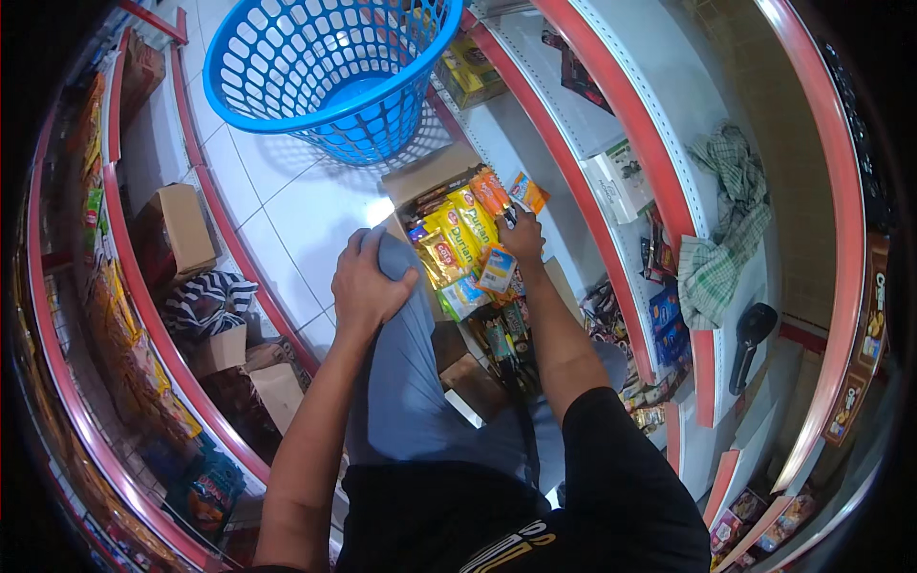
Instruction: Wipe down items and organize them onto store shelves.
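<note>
My left hand rests with fingers spread on my left knee, beside an opened cardboard box. Several snack packets fill that box: yellow durian packets, a gold packet and an orange-and-blue one. At the box's right side my right hand has its fingers closed around the end of an orange packet. Just beyond those fingers lies another orange packet, partly over the bottom shelf. What sits under my right palm is hidden.
A blue plastic laundry basket stands on the tiled floor ahead. Red-edged shelves curve along the right, holding a checked green cloth and a black handheld object. Left shelves carry cardboard boxes, a striped bag and snack packets.
</note>
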Available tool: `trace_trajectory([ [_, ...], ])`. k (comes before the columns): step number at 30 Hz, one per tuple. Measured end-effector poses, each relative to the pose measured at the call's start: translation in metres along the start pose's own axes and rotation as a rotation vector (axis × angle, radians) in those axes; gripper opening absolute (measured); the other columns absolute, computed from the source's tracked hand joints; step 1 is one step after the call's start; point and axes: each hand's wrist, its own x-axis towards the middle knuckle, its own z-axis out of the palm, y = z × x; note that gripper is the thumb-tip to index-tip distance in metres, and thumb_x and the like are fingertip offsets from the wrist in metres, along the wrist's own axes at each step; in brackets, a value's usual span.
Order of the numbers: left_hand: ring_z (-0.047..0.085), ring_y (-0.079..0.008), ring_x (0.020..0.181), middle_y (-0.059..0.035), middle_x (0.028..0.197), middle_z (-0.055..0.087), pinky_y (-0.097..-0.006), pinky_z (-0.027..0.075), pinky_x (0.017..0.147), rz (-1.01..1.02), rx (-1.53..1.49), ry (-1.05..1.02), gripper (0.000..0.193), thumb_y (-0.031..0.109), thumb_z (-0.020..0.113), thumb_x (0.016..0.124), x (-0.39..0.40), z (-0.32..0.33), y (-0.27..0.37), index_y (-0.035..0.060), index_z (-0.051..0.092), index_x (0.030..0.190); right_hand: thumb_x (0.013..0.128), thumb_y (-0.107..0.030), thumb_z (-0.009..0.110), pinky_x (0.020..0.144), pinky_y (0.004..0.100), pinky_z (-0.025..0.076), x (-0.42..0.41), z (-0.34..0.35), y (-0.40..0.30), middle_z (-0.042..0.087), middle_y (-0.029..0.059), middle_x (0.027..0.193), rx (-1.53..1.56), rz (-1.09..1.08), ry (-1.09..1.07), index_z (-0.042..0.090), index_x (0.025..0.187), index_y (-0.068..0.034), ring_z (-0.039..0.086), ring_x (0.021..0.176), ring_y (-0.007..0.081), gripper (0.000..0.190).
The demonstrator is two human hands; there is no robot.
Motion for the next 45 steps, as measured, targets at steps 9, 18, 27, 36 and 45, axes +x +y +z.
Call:
trace_trajectory([
  [9,0.056,-0.0331,0.112,-0.0122,0.128,0.054,-0.0429,0.047,0.093,0.019,-0.008,-0.014,0.066,0.032,0.071,0.064,0.003,0.006,0.008,0.0087,0.056,0.124,0.083,-0.010,0.061,0.086,0.0427,0.049,0.020,0.017,0.037,0.063,0.0151,0.100,0.312,-0.093,0.308,0.068,0.107,-0.011,0.061,0.096,0.0348,0.025],
  [18,0.056,-0.0346,0.111,-0.0150,0.129,0.052,-0.0434,0.047,0.094,-0.004,0.015,-0.038,0.067,0.034,0.070,0.065,-0.001,0.000,0.017,0.0075,0.056,0.124,0.085,-0.005,0.061,0.076,0.0378,0.049,-0.039,-0.065,0.016,0.064,0.0145,0.096,0.618,-0.147,0.485,0.068,0.106,-0.006,0.064,0.086,0.0308,0.022],
  [27,0.060,-0.0347,0.105,-0.0190,0.103,0.065,-0.0393,0.039,0.099,0.476,-0.364,0.045,0.041,0.036,0.052,0.092,-0.024,0.029,0.014,0.0012,0.061,0.114,0.090,-0.012,0.063,0.073,0.0180,0.045,-0.218,-0.129,-0.049,0.064,0.0009,0.098,1.254,-0.105,-0.006,0.065,0.114,-0.005,0.057,0.080,0.0045,0.025],
  [36,0.058,-0.0203,0.064,-0.0122,0.099,0.059,-0.0349,0.053,0.059,0.019,-1.583,-0.450,0.036,0.037,0.039,0.099,-0.099,-0.016,0.052,0.0088,0.046,0.121,0.074,-0.018,0.074,0.098,0.0470,0.040,-0.146,-0.301,0.011,0.057,0.0181,0.119,0.143,-0.465,1.139,0.061,0.109,-0.007,0.050,0.116,0.0363,0.040],
  [45,0.062,-0.0250,0.088,-0.0155,0.115,0.060,-0.0423,0.052,0.074,-0.066,-1.747,-0.684,0.050,0.038,0.029,0.099,-0.114,-0.009,0.066,0.0021,0.043,0.130,0.081,-0.040,0.065,0.101,0.0603,0.035,-0.091,-0.349,0.088,0.059,0.0188,0.122,-0.184,-0.034,0.818,0.062,0.114,-0.010,0.051,0.118,0.0349,0.045],
])
